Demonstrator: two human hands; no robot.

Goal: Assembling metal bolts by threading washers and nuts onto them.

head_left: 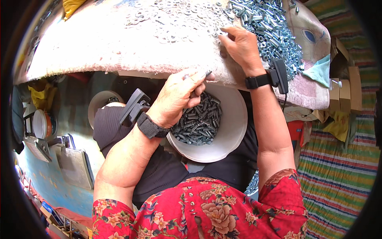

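My left hand (178, 96) is over a white bowl (232, 131) that rests on my lap and is full of dark metal bolts (201, 121). Its fingers pinch one small bolt (207, 73) at the table's near edge. My right hand (240, 46) rests on the cloth-covered table (99, 44), fingertips on flat silver washers (171, 20) spread across it, right next to a heap of shiny bolts and nuts (274, 30). I cannot tell whether it pinches a washer. Both wrists carry black bands with small black devices.
A second white bowl (101, 101) sits lower left under the table edge. A white bucket (43, 123) and grey metal pieces (73, 165) lie on the blue floor at left. Cardboard boxes (346, 87) and a striped mat (342, 171) are to the right.
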